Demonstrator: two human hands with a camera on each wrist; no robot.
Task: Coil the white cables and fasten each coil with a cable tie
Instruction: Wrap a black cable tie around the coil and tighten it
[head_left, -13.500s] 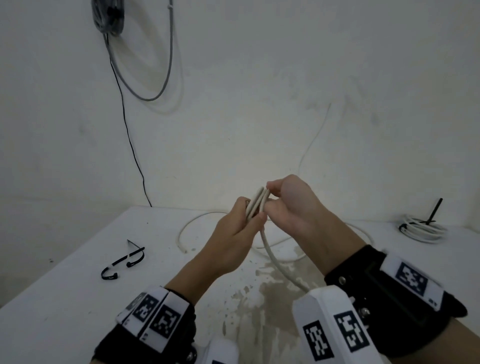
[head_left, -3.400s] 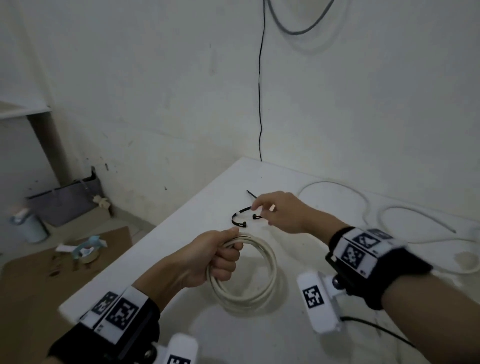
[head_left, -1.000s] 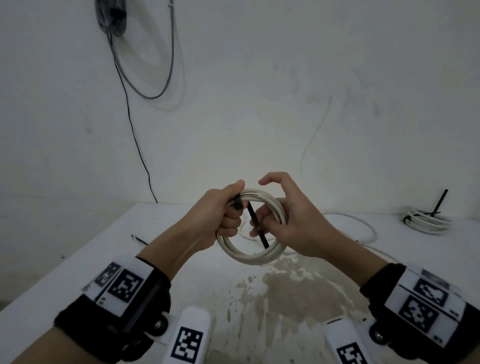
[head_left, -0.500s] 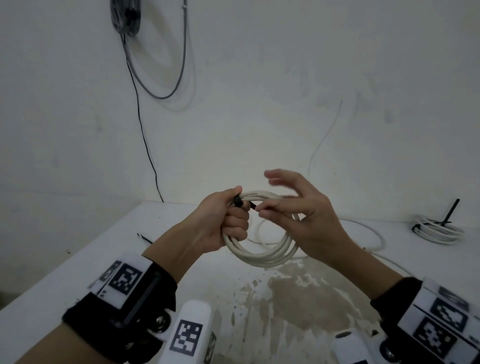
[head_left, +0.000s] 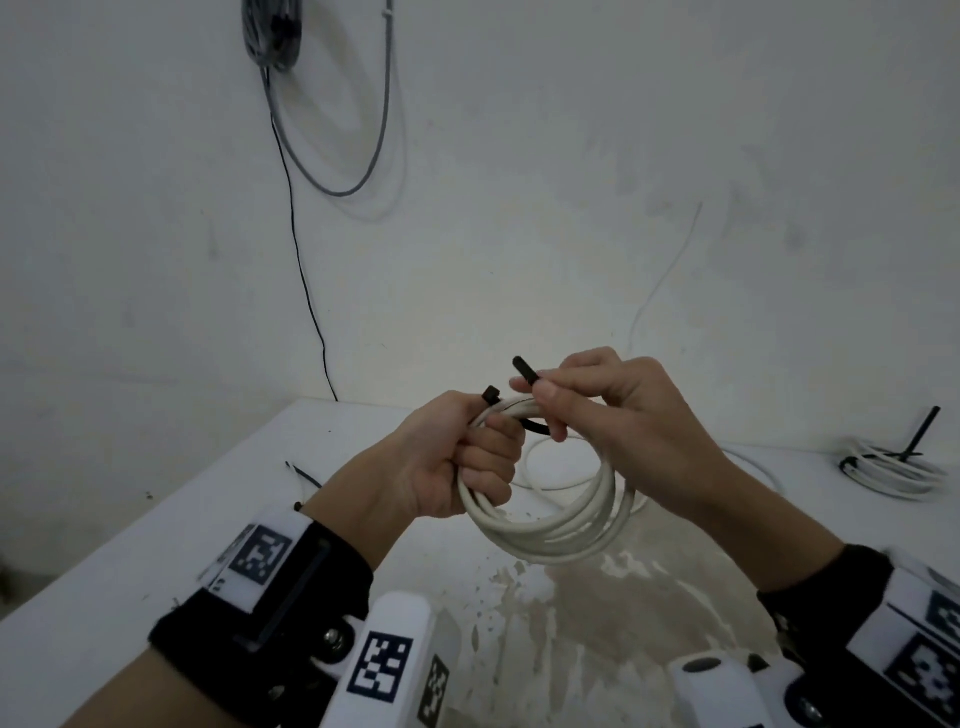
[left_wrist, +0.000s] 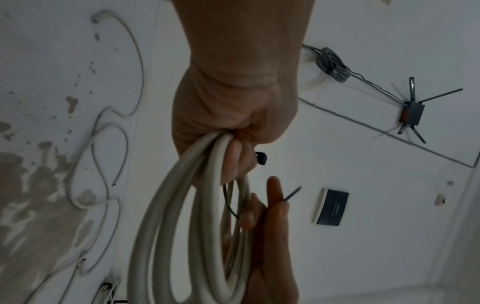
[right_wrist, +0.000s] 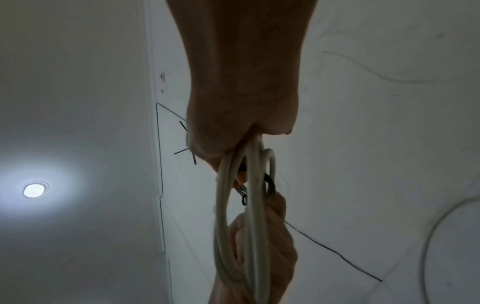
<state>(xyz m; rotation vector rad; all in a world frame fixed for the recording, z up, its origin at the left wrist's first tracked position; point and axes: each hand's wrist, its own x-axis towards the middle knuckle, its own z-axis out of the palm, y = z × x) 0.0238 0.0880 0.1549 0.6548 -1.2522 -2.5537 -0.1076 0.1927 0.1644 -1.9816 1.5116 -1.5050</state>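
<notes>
Presently, the left hand (head_left: 447, 462) grips the white cable coil (head_left: 561, 525) at its upper left, fingers curled round the bundled strands, held above the stained table (head_left: 156, 561). Just beside it, the right hand (head_left: 623, 415) pinches the black cable tie (head_left: 525, 371), which passes round the coil's top. Farther off, a second tied coil (head_left: 891, 470) lies at the table's far right. Beyond, grey cable (head_left: 358, 156) hangs on the wall.
</notes>
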